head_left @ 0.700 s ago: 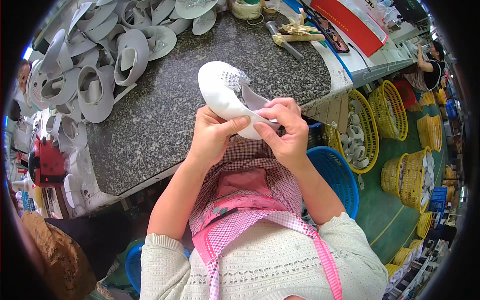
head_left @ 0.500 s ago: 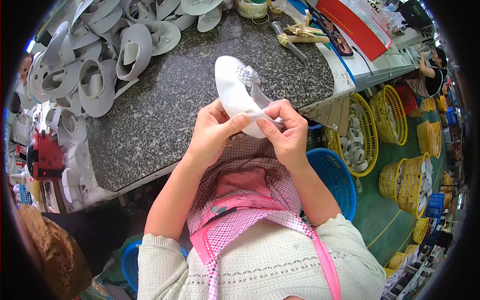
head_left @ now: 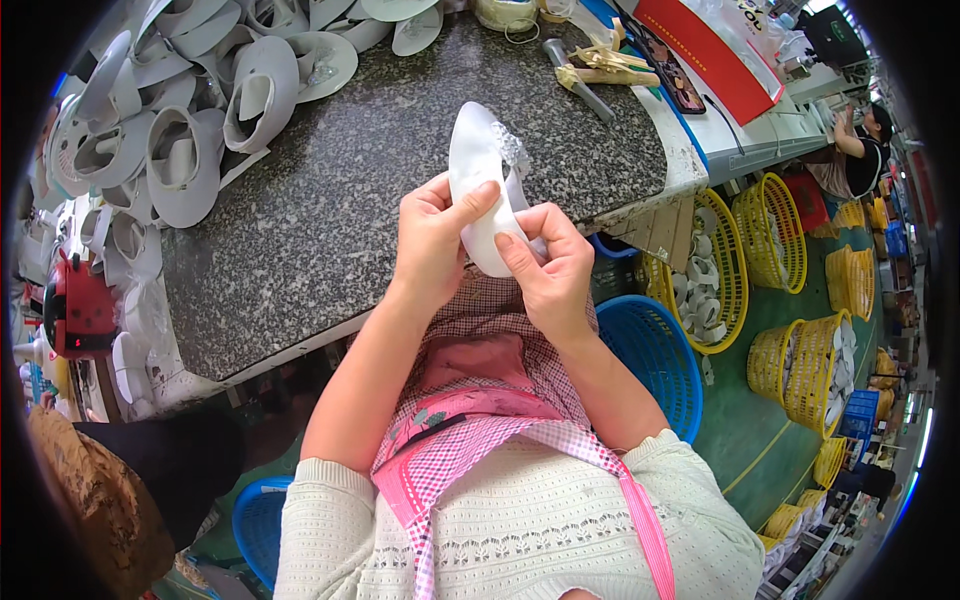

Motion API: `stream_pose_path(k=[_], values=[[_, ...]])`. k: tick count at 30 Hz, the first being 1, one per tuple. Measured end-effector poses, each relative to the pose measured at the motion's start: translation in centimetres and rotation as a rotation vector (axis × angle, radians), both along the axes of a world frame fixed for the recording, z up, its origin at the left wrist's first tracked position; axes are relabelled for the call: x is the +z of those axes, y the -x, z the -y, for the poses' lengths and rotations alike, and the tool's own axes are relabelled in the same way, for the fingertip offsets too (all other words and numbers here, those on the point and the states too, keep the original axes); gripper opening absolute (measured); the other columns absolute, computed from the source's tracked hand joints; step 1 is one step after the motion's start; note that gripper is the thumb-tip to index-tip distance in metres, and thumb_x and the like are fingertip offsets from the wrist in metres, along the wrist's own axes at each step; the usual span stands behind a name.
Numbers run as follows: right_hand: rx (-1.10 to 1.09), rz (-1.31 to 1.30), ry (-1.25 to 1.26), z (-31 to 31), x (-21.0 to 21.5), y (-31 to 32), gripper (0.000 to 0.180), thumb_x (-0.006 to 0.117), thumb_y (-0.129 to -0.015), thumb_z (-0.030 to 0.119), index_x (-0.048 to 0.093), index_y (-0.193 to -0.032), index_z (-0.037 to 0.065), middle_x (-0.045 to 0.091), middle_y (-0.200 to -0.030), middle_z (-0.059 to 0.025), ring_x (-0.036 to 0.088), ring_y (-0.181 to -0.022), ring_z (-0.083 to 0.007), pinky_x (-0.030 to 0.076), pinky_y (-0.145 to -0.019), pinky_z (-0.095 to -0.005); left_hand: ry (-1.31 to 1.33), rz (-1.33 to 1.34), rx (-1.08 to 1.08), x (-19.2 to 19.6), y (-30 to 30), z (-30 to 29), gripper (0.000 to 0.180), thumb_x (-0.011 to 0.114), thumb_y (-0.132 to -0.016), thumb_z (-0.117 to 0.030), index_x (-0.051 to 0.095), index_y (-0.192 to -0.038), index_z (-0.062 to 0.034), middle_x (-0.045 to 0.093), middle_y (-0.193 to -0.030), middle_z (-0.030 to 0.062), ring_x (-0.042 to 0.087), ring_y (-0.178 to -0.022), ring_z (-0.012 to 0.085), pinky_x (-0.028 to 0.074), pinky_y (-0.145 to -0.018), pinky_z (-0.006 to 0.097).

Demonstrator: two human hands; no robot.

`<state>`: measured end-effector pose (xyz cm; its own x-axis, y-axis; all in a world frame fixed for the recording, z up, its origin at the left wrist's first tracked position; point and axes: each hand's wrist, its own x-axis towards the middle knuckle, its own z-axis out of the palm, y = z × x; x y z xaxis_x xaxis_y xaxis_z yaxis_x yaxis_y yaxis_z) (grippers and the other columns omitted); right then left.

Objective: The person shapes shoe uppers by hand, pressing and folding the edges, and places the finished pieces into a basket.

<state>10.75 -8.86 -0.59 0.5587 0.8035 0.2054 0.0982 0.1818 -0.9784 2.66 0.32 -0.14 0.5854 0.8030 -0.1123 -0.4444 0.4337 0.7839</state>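
A white sandal piece (head_left: pixel 474 150), curved and smooth, is held up between my two hands above the near edge of the stone tabletop. A cluster of sparkling stones sits on its far right side. My left hand (head_left: pixel 432 238) grips its left edge, thumb pressed on the white surface and fingers behind. Lower down, my right hand (head_left: pixel 548 268) pinches the near right edge between thumb and fingers. Part of the piece is hidden by my fingers. A heap of similar pale grey sandal pieces (head_left: pixel 186 165) covers the table's far left.
On the speckled stone tabletop (head_left: pixel 330 190) lie a hammer (head_left: pixel 580 84) and wooden sticks (head_left: pixel 612 62). A phone (head_left: pixel 672 72) and red box (head_left: pixel 715 45) are far right. Yellow baskets (head_left: pixel 738 290) and a blue basket (head_left: pixel 655 350) stand right. A person (head_left: pixel 858 155) works at the far right.
The sandal piece has turned more upright and shifted slightly right. My left thumb has moved up along it, and my right hand has moved a little left, still gripping.
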Motion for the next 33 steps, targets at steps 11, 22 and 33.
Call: stream_pose_path(k=[11,22,33], values=[[-0.061,0.205,-0.024,-0.5,-2.3,0.9,0.013,0.066,-0.072,0.014,0.057,-0.074,0.005,0.053,-0.070,-0.0050,0.048,-0.067,-0.0200,0.036,-0.067,-0.0322,-0.439,-0.311,0.379,-2.0,-0.7,-0.2,0.018,0.058,-0.085,-0.018,0.059,-0.081,-0.0011,0.054,-0.066,-0.0027,0.044,-0.054,0.0014,0.032,-0.045,0.018],[-0.041,0.469,-0.104,-0.7,-2.0,0.9,0.013,0.064,-0.075,0.012,0.058,-0.078,0.002,0.052,-0.071,-0.0042,0.050,-0.070,-0.0140,0.039,-0.066,-0.0260,0.086,-0.053,0.197,-1.0,-0.6,-0.5,0.045,0.048,-0.087,-0.042,0.055,-0.089,0.0018,0.058,-0.073,0.0034,0.053,-0.055,0.0085,0.043,-0.047,0.023],[-0.081,0.169,-0.357,0.1,-1.6,-1.6,0.041,0.057,-0.084,0.030,0.048,-0.110,-0.001,0.051,-0.105,-0.0087,0.045,-0.100,-0.0174,0.033,-0.089,-0.0322,0.061,0.050,0.174,1.0,0.7,-0.7,0.048,0.040,-0.087,-0.051,0.052,-0.085,-0.0042,0.045,-0.059,-0.0015,0.040,-0.044,0.0072,0.032,-0.041,0.023]])
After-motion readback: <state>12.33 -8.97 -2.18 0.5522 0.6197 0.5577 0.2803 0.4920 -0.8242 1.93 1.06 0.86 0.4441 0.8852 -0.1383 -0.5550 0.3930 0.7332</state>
